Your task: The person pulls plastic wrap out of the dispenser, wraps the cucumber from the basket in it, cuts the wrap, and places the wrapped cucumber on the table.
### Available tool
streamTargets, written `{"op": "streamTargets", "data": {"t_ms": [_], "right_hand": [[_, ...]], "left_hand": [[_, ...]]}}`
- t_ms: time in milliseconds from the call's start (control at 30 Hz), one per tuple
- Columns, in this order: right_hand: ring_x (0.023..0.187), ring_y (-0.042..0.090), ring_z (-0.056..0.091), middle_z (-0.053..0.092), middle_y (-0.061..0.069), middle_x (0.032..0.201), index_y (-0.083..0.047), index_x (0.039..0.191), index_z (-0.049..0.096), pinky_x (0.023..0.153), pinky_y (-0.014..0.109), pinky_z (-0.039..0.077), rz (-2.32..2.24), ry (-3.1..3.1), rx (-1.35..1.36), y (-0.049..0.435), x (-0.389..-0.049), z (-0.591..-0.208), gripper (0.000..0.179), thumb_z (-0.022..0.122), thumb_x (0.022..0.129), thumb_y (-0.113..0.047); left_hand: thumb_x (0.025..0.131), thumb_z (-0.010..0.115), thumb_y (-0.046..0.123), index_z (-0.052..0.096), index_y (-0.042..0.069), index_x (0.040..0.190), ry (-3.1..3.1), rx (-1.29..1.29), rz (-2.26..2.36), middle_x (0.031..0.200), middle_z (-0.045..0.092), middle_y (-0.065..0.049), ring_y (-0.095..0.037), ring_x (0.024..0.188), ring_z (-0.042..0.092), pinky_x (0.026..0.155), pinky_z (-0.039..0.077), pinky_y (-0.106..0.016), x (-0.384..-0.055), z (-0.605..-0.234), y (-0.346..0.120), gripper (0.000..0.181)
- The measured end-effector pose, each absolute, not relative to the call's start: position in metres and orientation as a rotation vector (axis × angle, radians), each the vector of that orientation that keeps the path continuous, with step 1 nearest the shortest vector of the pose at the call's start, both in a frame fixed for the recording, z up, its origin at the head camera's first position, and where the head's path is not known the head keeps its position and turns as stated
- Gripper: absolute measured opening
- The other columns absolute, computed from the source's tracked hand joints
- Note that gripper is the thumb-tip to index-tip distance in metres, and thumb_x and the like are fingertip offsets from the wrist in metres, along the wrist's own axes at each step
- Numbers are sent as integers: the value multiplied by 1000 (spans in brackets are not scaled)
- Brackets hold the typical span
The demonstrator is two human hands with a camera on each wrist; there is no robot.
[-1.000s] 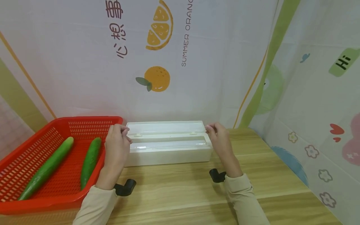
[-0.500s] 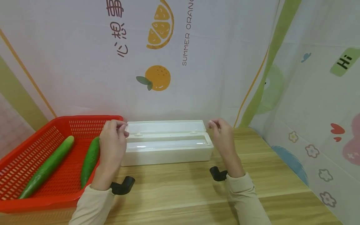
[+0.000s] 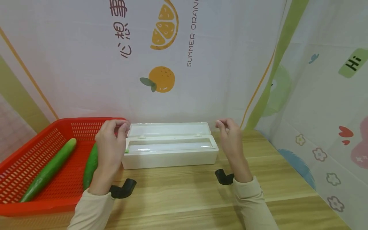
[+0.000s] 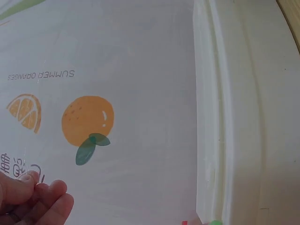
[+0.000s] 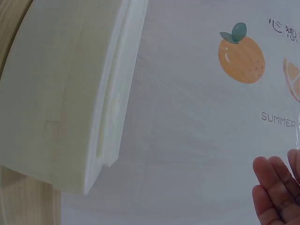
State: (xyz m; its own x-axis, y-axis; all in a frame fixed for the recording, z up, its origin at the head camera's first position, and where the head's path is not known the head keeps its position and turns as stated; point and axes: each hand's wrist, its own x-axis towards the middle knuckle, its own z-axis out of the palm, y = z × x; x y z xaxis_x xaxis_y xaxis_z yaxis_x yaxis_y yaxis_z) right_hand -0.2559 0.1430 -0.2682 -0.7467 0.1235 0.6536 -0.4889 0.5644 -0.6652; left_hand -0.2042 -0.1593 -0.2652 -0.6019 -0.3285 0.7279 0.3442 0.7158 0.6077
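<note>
Clear film seemingly spanned the left hand and right hand, each pinching an end, spread likely to keep it taut. Between them stood the white box, open probably for feeding, on the wooden surface; the red basket held cucumbers.

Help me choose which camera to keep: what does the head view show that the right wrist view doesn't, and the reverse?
Head view only: the red basket, the two cucumbers in it, the left hand and the beige sleeves.
Right wrist view only: a faint line on the white box.
Both: that box, the right hand, the wooden table and the orange fruit print.
</note>
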Motion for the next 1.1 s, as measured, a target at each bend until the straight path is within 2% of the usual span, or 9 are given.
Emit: {"op": "streamTargets", "data": {"t_ms": [167, 300, 500, 767, 933, 1100], "right_hand": [[90, 26, 59, 65, 16, 92, 3, 96, 62, 80, 35, 48, 1154, -2100, 304, 143, -253, -265, 20, 55, 93, -15], [90, 26, 60, 65, 16, 90, 4, 95, 62, 77, 32, 46, 1130, -2058, 323, 144, -251, -263, 19, 56, 92, -14], [89, 28, 61, 65, 18, 88, 6, 93, 62, 80, 34, 47, 1102, -1999, 363, 145, -249, -262, 19, 57, 91, -12], [88, 27, 62, 66, 16, 88, 5, 94, 62, 76, 20, 43, 1102, -1950, 380, 147, -246, -258, 21, 57, 91, -15], [88, 27, 62, 66, 16, 89, 5, 94, 63, 74, 16, 41, 1098, -1927, 382, 147, -244, -257, 21, 57, 91, -15], [89, 26, 62, 66, 16, 89, 5, 94, 62, 80, 24, 45, 1089, -1901, 399, 146, -243, -255, 20, 57, 92, -14]], "left_hand": [[90, 58, 9, 65, -3, 101, -1998, -14, -939, 98, 62, -16, -27, 89, 58, 73, 37, -8, -202, -263, -159, 17], [90, 59, 9, 65, -3, 100, -1982, -8, -950, 97, 63, -15, -26, 88, 58, 73, 33, -1, -200, -261, -159, 16], [90, 59, 7, 65, -4, 98, -1953, -27, -950, 94, 61, -16, -26, 88, 58, 73, 32, 1, -198, -258, -157, 15], [90, 58, 6, 66, -5, 95, -1882, -77, -960, 90, 61, -18, -20, 82, 56, 70, 35, -5, -197, -254, -157, 15], [90, 58, 7, 66, -6, 95, -1858, -86, -964, 91, 62, -18, -18, 82, 55, 70, 36, -4, -195, -252, -157, 16], [90, 57, 9, 65, -6, 97, -1843, -90, -966, 94, 62, -19, -23, 86, 57, 72, 36, -3, -192, -251, -158, 18]]}}
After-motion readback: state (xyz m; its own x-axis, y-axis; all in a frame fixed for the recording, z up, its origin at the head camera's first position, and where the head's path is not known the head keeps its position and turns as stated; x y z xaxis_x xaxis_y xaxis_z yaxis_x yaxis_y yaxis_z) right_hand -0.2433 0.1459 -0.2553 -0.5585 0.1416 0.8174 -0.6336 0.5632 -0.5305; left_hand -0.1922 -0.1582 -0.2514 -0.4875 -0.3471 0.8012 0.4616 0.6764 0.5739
